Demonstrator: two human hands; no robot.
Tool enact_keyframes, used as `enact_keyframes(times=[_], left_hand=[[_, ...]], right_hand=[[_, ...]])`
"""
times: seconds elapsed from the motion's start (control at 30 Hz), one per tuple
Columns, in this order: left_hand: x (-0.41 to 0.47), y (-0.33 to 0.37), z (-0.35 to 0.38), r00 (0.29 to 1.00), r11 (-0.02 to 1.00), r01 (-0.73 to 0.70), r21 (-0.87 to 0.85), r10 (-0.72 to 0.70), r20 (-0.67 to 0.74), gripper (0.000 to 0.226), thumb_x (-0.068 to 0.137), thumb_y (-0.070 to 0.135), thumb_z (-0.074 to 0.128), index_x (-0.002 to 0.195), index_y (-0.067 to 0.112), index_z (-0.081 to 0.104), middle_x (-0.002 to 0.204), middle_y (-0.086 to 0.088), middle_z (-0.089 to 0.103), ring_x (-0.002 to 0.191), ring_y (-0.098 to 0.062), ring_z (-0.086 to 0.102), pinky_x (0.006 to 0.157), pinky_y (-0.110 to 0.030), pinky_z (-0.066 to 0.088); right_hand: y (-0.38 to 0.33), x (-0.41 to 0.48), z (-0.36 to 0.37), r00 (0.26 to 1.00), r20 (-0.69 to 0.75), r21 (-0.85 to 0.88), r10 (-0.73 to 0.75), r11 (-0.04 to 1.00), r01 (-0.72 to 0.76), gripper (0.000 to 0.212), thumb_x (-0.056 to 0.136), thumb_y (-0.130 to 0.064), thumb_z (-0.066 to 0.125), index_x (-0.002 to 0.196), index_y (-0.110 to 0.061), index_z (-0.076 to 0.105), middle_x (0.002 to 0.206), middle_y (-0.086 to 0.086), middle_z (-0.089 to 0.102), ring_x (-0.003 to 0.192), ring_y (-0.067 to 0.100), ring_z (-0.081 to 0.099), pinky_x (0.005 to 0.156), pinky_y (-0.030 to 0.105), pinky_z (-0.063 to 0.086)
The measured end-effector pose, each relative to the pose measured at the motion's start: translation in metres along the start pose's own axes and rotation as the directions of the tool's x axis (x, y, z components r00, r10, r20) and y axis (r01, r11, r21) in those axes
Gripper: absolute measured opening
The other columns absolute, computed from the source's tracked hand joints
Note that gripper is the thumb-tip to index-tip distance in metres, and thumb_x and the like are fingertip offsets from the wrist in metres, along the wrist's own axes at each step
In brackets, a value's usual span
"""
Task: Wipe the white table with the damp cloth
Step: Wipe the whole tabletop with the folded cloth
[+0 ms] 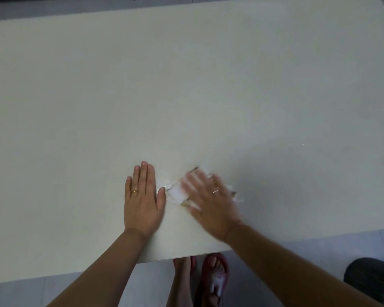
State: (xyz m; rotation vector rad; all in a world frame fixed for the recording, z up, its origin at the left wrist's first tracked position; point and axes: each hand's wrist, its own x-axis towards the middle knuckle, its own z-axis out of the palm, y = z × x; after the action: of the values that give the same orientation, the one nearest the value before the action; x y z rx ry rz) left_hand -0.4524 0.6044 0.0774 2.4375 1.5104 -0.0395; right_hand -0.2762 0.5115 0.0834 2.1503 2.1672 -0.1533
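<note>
Dim, even light, right hand (211,200) motion-blurred, perhaps faint shadow beside it, edges bowed

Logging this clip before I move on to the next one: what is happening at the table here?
A person is wiping a white table near its front edge. The right hand presses flat on a white cloth and is blurred, which suggests it is mid-swipe. The left hand lies flat on the table beside the cloth, fingers together, holding nothing. The person's sandalled feet show below the table edge.

White table (186,85) bare ahead and both sides; only left hand (142,200) blocks leftward path.
</note>
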Motion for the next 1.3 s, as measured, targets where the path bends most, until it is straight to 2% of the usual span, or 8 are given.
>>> enact_keyframes(times=[0.2,0.37,0.47,0.57,0.7,0.97,1.2,1.3], left_hand=[[0.000,0.001,0.001,1.000,0.999,0.014,-0.034,-0.015,-0.006,0.063,0.095,0.037,0.020,0.150,0.007,0.016,0.159,-0.008,0.011,0.147,-0.021,0.005,0.119,-0.038,0.000],[0.009,0.002,-0.005,1.000,0.998,0.025,-0.054,-0.025,0.002,0.061,0.095,0.034,0.018,0.149,0.007,0.020,0.158,-0.009,0.014,0.146,-0.021,0.008,0.119,-0.041,0.002],[0.033,0.002,-0.015,0.999,0.997,0.019,-0.075,-0.021,-0.035,0.061,0.094,0.033,0.019,0.149,0.007,0.022,0.158,-0.009,0.015,0.146,-0.023,0.009,0.119,-0.040,0.001],[0.068,0.003,-0.025,0.997,0.995,0.023,-0.099,-0.030,-0.074,0.062,0.094,0.034,0.018,0.150,0.008,0.018,0.159,-0.007,0.010,0.147,-0.019,0.002,0.119,-0.034,-0.007],[0.116,0.006,-0.033,0.996,0.999,0.006,-0.052,-0.010,-0.087,0.065,0.094,0.040,0.012,0.151,0.009,0.010,0.159,-0.006,0.002,0.147,-0.018,-0.004,0.117,-0.031,-0.013],[0.132,-0.001,-0.019,1.000,1.000,-0.006,0.011,0.006,-0.019,0.066,0.094,0.042,0.009,0.151,0.010,0.006,0.159,-0.006,0.000,0.147,-0.020,-0.003,0.118,-0.034,-0.009],[0.134,-0.001,-0.014,0.999,1.000,0.006,-0.003,-0.006,-0.044,0.063,0.095,0.038,0.019,0.150,0.007,0.015,0.158,-0.009,0.010,0.147,-0.021,0.005,0.119,-0.036,-0.004],[0.134,-0.003,-0.014,0.999,1.000,-0.006,0.010,0.007,-0.033,0.063,0.094,0.035,0.021,0.150,0.006,0.017,0.158,-0.012,0.014,0.146,-0.023,0.008,0.118,-0.040,0.003]], right_hand=[[0.046,0.035,0.000,0.741,0.055,0.217,0.670,0.716,-0.663,0.057,0.098,-0.042,0.030,0.150,-0.022,0.016,0.159,0.004,0.013,0.146,0.028,0.006,0.116,0.047,0.004],[-0.040,0.042,-0.004,0.984,0.017,0.094,0.180,0.979,-0.181,0.059,0.094,-0.043,0.023,0.148,-0.020,0.024,0.156,0.005,0.023,0.145,0.030,0.012,0.115,0.056,0.012],[-0.004,0.047,-0.007,0.998,0.007,0.040,-0.062,0.997,0.061,0.056,0.093,-0.045,0.032,0.145,-0.024,0.032,0.153,-0.001,0.032,0.142,0.023,0.025,0.112,0.050,0.022],[0.058,0.064,-0.009,0.985,-0.008,0.013,0.171,0.985,-0.171,0.054,0.092,-0.041,0.030,0.141,-0.019,0.041,0.148,0.004,0.041,0.138,0.028,0.033,0.109,0.050,0.031],[0.052,0.086,-0.012,0.769,0.034,0.202,0.638,0.749,-0.630,0.059,0.093,-0.042,0.024,0.148,-0.019,0.026,0.156,0.006,0.024,0.144,0.030,0.017,0.115,0.050,0.012],[0.012,0.084,-0.011,0.999,0.006,0.078,0.034,0.996,-0.035,0.058,0.092,-0.042,0.036,0.146,-0.024,0.030,0.154,-0.001,0.031,0.143,0.022,0.022,0.113,0.049,0.021],[0.049,0.128,-0.015,0.718,0.091,0.223,0.690,0.688,-0.690,0.058,0.096,-0.039,0.026,0.150,-0.024,0.010,0.159,0.002,0.007,0.146,0.022,-0.006,0.117,0.047,0.000],[-0.012,0.133,-0.019,0.879,0.023,0.181,0.476,0.863,-0.472,0.060,0.092,-0.038,0.032,0.148,-0.020,0.024,0.156,0.006,0.022,0.145,0.030,0.013,0.116,0.053,0.012]])
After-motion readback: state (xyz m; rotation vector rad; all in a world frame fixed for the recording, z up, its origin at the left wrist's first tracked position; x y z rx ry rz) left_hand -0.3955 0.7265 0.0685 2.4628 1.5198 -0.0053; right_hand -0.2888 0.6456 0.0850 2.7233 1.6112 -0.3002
